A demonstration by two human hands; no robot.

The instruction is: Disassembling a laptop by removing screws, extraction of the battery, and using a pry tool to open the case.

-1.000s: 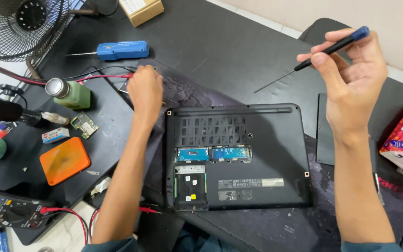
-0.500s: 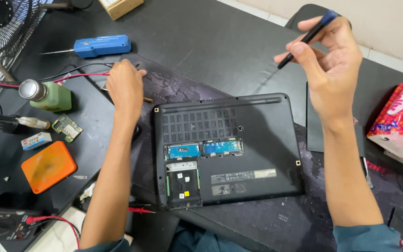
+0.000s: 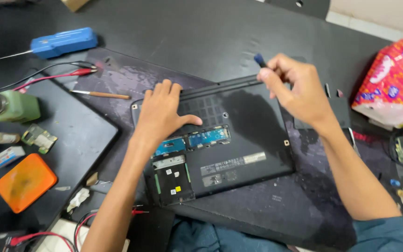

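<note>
At the laptop's (image 3: 220, 140) far right edge, your right hand (image 3: 299, 91) was clamped around the blue-tipped screwdriver (image 3: 260, 59), nearer that edge than the other. Your left hand (image 3: 162, 114) lay flat, fingers spread, on the upturned laptop's left side.

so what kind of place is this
Probably an electronics repair bench. An upturned laptop lies with its bottom panel open and boards showing, the right hand holds a screwdriver at its edge, and red and black test leads lie nearby.
</note>
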